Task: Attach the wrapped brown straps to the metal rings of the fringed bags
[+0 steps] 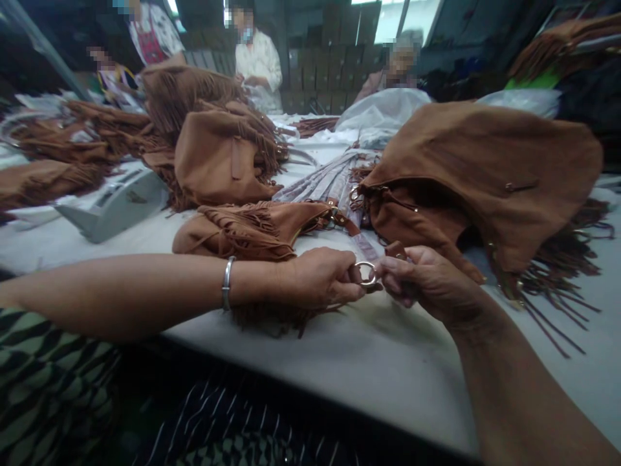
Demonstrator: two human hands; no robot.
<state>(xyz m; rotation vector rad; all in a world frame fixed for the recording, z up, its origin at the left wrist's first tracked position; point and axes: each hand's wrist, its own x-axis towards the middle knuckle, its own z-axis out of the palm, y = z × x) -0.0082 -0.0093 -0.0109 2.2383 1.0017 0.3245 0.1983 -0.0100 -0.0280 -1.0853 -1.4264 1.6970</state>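
Observation:
A brown fringed handbag (242, 230) lies on the white-covered table, partly behind my left forearm. My left hand (323, 277) pinches a gold metal ring (367, 274) joined to a bit of brown leather. Close against the ring's right side, my right hand (422, 278) is closed on a brown leather strap (395, 250), whose end stands up between thumb and fingers. Another strap wrapped in clear plastic (365, 246) runs from the bag's metal fitting toward my hands. Fringe hangs out below my left wrist.
A large brown bag (490, 168) with long fringe lies to the right. More fringed bags (218, 155) are piled at left, beside a grey tape dispenser (116, 204). Plastic-wrapped straps (320, 178) spread across the middle. Several people stand or sit beyond the table, with stacked cartons (315, 74) behind.

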